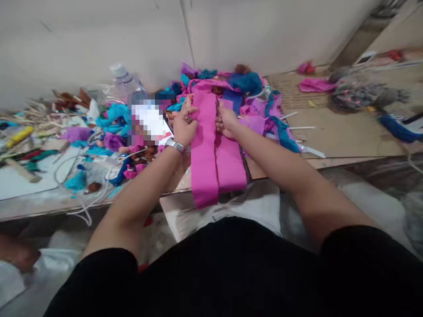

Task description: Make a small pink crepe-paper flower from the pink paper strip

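A long bright pink crepe paper strip [204, 158] runs down over the table's front edge. A second pink strip [231, 169] lies under it, offset to the right. My left hand [185, 124], with a metal wristwatch [175, 145] on the wrist, grips the upper strip's left edge, thumb and fingers bent at the paper. My right hand [227, 122] has its fingers curled at the same strip's right edge, opposite the left hand. The exact hold of the fingertips is blurred.
A phone [167, 128], partly pixelated, leans left of my hands. Around lie crumpled purple, pink and blue paper pieces [114, 119], a plastic bottle [124, 81], a white cable [99, 200] and scissors [312, 152]. Cardboard [343, 136] covers the right side. Another person's limb [18, 251] shows lower left.
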{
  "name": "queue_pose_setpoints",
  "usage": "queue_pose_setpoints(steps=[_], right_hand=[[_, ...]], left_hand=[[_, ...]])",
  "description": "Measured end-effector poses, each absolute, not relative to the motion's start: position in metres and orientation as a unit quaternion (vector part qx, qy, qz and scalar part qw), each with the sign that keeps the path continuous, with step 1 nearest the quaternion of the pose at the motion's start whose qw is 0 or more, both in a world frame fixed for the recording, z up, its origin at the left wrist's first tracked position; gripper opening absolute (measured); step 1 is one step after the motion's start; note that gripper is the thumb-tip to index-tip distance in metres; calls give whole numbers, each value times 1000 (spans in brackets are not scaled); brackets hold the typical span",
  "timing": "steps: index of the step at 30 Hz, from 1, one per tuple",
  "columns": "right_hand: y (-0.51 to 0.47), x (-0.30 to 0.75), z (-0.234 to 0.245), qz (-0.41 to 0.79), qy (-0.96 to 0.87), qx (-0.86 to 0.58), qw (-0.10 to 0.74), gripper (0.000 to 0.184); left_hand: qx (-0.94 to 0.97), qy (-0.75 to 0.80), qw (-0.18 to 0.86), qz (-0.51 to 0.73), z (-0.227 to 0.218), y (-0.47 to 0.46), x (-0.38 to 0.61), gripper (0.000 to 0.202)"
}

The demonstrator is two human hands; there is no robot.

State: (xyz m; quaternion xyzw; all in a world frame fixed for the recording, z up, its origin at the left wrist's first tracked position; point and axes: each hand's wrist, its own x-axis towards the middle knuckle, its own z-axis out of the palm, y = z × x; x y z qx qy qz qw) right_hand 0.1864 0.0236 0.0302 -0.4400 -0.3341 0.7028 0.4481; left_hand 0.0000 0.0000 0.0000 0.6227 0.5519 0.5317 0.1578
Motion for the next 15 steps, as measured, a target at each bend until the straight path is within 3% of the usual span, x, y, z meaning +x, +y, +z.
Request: queue_pose_setpoints(steps=[10,15], right_hand=[[25,187,28,719,-326,-423,444,54],[22,188,33,720,-314,-429,446,51]], left_hand=[[652,511,178,531,5,-4,2,35],[651,501,205,532,0,0,-3,38]])
